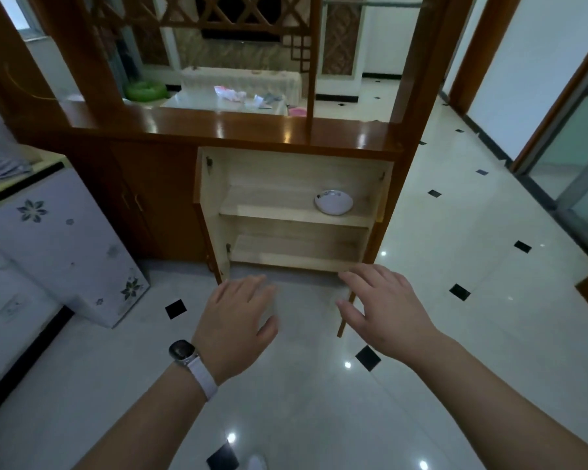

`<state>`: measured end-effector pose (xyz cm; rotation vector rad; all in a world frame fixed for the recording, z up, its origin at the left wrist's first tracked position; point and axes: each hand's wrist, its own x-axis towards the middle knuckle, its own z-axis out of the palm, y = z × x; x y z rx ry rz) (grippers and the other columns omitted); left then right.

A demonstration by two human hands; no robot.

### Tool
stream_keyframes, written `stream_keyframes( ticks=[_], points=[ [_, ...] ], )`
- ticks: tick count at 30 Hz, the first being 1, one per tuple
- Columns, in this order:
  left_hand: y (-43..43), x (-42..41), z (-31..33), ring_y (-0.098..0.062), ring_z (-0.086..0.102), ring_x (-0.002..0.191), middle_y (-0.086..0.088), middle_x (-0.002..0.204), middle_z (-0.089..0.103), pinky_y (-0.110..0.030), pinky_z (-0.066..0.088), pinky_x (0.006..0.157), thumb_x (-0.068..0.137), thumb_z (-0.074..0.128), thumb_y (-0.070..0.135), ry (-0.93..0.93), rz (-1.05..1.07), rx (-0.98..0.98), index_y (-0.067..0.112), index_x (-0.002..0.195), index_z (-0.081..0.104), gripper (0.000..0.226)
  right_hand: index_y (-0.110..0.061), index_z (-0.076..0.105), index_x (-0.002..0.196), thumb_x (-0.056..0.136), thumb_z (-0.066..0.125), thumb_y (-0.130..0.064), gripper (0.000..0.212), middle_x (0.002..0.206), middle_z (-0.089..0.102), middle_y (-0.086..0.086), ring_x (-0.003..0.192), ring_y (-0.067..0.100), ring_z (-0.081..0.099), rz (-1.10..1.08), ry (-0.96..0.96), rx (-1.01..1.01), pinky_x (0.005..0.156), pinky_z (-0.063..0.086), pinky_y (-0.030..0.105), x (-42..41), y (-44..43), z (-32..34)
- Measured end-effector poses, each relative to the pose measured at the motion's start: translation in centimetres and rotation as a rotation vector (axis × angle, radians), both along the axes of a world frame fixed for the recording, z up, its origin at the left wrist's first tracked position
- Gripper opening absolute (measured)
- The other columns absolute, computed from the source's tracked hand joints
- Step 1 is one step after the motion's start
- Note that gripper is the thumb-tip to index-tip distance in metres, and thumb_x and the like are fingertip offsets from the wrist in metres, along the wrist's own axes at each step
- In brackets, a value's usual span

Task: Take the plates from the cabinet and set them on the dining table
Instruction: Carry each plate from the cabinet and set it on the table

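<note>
Plate point(334, 201) is what we are after, and it sits well above and beyond both our hands in the frame. Nearest to us, at lower centre, our left hand point(236, 315), with a watch point(183, 351) on its wrist, hangs palm-down, fingers loosely spread, holding nothing. Just right of it our right hand point(386, 307) is likewise spread and empty. Both hover over the glossy tiled floor point(302, 401). Beyond them, mid-frame, the cabinet point(296, 212) stands with its doors open. The white plate rests on the upper shelf point(269, 212), toward its right end, well apart from either hand and closer in line with the right one.
</note>
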<state>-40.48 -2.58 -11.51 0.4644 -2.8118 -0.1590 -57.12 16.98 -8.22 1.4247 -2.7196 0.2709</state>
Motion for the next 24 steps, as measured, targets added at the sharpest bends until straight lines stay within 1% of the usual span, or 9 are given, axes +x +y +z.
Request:
stream_keyframes(
  ticks=[3,8,11,16,19,24],
  points=[
    [-5.7,-1.8,0.3,-0.025,0.055,0.12,-0.005,0.13,0.059,-0.05,0.039,0.104,0.085,0.046,0.043,0.009,-0.028,-0.008,0.022,0.128,0.057,0.049,-0.027,0.049,0.133,0.094,0.03,-0.054,0.051,0.139,0.051,-0.003,0.131,0.02,0.043,-0.01,0.042,0.025,0.106,0.034,0.039,-1.3,-4.8,0.3],
    [-12.3,-4.3,0.1,-0.026,0.058,0.115,-0.006,0.125,0.061,-0.048,0.04,0.102,0.084,0.053,0.039,0.017,-0.066,-0.014,0.02,0.126,0.06,0.046,-0.027,0.051,0.133,0.095,0.03,-0.054,0.051,0.139,0.051,-0.004,0.13,0.02,0.044,-0.042,0.058,0.031,0.105,0.035,0.039,-2.7,-10.7,0.5],
    [-14.7,-6.0,0.2,-0.025,0.058,0.115,-0.005,0.126,0.06,-0.048,0.041,0.101,0.085,0.052,0.04,0.011,-0.094,-0.009,0.021,0.127,0.059,0.047,-0.026,0.052,0.133,0.094,0.029,-0.055,0.053,0.138,0.053,-0.002,0.13,0.021,0.045,-0.066,0.056,0.038,0.104,0.036,0.041,-4.1,-12.7,0.6],
    [-18.0,-9.4,0.0,-0.026,0.058,0.109,-0.005,0.12,0.062,-0.042,0.042,0.096,0.085,0.049,0.04,0.028,-0.116,0.01,0.019,0.123,0.061,0.046,-0.023,0.055,0.131,0.093,0.03,-0.054,0.054,0.137,0.054,0.0,0.128,0.022,0.047,-0.089,0.051,0.037,0.103,0.037,0.041,-7.2,-15.9,0.5],
    [-19.7,-11.7,-0.6,-0.026,0.056,0.111,-0.004,0.122,0.061,-0.041,0.042,0.096,0.085,0.05,0.041,0.013,-0.115,0.036,0.019,0.125,0.06,0.047,-0.022,0.057,0.129,0.093,0.033,-0.053,0.053,0.134,0.056,0.001,0.124,0.024,0.051,-0.104,0.058,0.035,0.098,0.041,0.041,-9.6,-17.8,-0.5],
    [-23.0,-16.6,-1.5,-0.025,0.055,0.114,-0.005,0.127,0.059,-0.042,0.041,0.098,0.086,0.053,0.039,-0.052,-0.117,0.023,0.022,0.128,0.057,0.046,-0.022,0.058,0.126,0.092,0.034,-0.053,0.052,0.133,0.057,0.002,0.122,0.024,0.051,-0.098,-0.004,0.028,0.096,0.042,0.041,-15.2,-22.1,-3.5]
  ],
)
